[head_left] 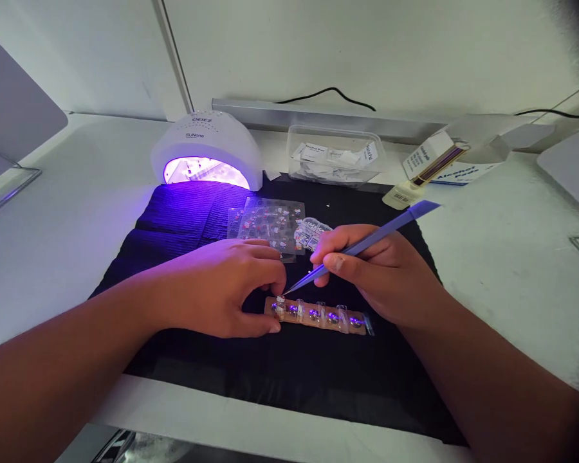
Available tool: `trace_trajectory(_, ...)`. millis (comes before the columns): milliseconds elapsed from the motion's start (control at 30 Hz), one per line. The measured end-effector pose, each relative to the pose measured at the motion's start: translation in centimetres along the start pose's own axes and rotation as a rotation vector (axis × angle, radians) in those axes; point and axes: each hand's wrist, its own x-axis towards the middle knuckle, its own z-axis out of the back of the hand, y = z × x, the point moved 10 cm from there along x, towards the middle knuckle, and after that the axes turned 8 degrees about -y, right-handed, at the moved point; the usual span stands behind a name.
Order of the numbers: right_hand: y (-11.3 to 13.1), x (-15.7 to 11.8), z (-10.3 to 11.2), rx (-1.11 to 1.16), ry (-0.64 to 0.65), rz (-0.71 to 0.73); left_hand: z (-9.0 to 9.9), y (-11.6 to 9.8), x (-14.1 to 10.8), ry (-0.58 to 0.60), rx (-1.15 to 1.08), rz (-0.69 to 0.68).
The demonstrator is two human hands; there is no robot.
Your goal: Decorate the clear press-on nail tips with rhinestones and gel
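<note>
A narrow tan strip (313, 314) with several shiny round studs and clear nail tips lies on the black cloth (313, 379). My left hand (231, 286) is at its left end, thumb and index finger curled around the end nail tip (280, 307). Pinched in my right hand (367, 267) are long bluish tweezers (367, 242), slanting down so their point meets the top of that same tip. Behind my hands lie printed sticker sheets (270, 225) and a clear case of small pieces (311, 233).
A white lamp (207, 141) glows purple at the back left. Behind the cloth stands a clear tub (338, 157) of alcohol pads. At the back right are a bottle (402, 195) and an open alcohol pad box (468, 172).
</note>
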Motion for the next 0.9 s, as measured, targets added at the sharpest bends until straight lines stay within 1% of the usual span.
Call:
trace_trajectory(633, -0.02, 0.02, 0.02, -0.054, 0.007, 0.022, 0.06, 0.03, -0.03, -0.007, 0.001, -0.007)
trace_trajectory(900, -0.05, -0.02, -0.02, -0.036, 0.024, 0.017, 0.02, 0.04, -0.07, -0.005, -0.002, -0.007)
